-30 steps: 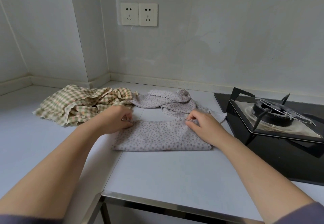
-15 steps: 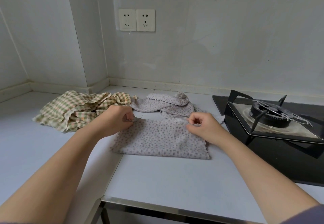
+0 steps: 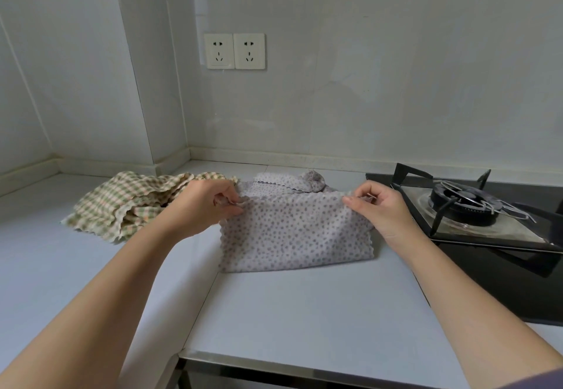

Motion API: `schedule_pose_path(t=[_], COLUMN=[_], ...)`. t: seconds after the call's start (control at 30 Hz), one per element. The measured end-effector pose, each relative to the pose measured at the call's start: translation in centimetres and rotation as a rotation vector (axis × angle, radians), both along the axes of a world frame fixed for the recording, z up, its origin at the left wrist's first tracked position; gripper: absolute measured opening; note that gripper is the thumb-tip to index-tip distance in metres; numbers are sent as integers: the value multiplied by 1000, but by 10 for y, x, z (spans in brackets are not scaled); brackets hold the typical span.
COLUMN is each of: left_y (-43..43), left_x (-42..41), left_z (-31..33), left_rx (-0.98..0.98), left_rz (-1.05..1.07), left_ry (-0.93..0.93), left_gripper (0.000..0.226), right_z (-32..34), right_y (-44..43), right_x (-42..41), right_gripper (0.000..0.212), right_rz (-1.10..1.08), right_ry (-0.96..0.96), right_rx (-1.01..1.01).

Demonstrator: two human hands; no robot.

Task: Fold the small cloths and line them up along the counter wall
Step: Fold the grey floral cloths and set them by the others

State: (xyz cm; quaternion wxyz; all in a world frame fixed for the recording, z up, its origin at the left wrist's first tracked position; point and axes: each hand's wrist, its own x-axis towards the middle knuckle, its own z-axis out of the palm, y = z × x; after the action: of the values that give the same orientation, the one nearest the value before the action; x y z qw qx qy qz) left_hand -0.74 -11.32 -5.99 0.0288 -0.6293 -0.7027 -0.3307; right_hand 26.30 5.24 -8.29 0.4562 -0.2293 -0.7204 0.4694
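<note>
A grey dotted cloth (image 3: 295,233) is stretched between my hands, its top edge lifted and its lower edge resting on the counter (image 3: 274,312). My left hand (image 3: 207,205) pinches the top left corner. My right hand (image 3: 377,208) pinches the top right corner. Behind it lies a second dotted cloth (image 3: 292,183), crumpled. A green and beige checked cloth (image 3: 131,202) sits bunched at the left, partly hidden by my left hand.
A black gas hob with a burner and pan support (image 3: 469,205) takes up the right side of the counter. The back wall (image 3: 335,99) carries two sockets (image 3: 234,51). A wall corner column (image 3: 146,83) stands at the left. The counter's front edge (image 3: 304,364) is close.
My hands have raised the dotted cloth's far edge off the counter, so it now hangs taut between them. The view has tilted upward.
</note>
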Motion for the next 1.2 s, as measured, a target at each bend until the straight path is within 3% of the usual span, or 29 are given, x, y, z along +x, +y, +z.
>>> schedule_pose_path(t=[0.13,0.3,0.37,0.53,0.7,0.8,0.87,0.93,1.07,1.2], left_y=[-3,-2,-2,0,2,3,3,3,5,6], left_x=[3,3,3,2,-2,-6,-10,-13,-14,-14], left_z=[6,8,8,6,-1,-5,-10,-18,-31,-36], left_rx=[31,40,35,-38,-141,-187,-220,-261,-265,-204], left_rz=[-33,-21,-23,-11,-21,-11,4,19,29,32], left_ry=[-8,-30,-19,42,58,55,57,71,69,42], left_gripper=[29,21,22,21,18,22,22,20,22,12], right_z=[0,-2,-3,-16,-10,-1,6,9,1,-5], right_y=[4,6,6,3,-1,-5,-16,-21,-13,-13], right_x=[1,0,1,-5,-8,-4,-1,0,-5,-9], right_gripper=[18,17,17,18,10,8,6,9,13,19], right_rz=[-82,-84,-87,42,-17,146,357,429,180,213], right_ry=[19,11,-98,-605,-764,-871,-889,-853,-716,-857], right_rx=[17,20,81,243,345,300,179,76,232,331])
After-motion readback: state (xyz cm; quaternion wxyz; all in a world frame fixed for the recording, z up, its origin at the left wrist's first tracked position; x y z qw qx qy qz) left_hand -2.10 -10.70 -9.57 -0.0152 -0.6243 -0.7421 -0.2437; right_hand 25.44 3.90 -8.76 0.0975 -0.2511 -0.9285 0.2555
